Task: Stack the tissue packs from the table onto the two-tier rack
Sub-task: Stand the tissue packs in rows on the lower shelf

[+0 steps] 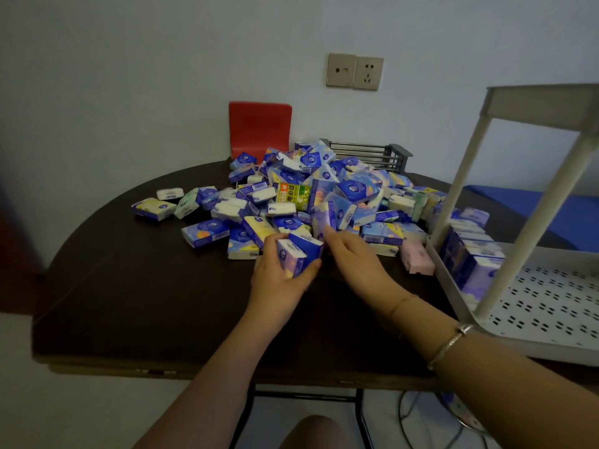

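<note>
A big heap of small tissue packs, mostly blue, purple and white, covers the far half of the dark round table. My left hand grips two packs held together at the heap's near edge. Just to their right, my right hand reaches into the heap, and its fingertips pinch an upright purple pack. The white two-tier rack stands at the table's right edge. A row of upright packs lines the far end of its perforated lower tier; the upper tier's surface is out of sight.
A pink pack lies close to the rack's left rim. A green and orange packet sits in the heap. Behind the table are a red chair back and a metal rack. Cables lie on the floor at lower right.
</note>
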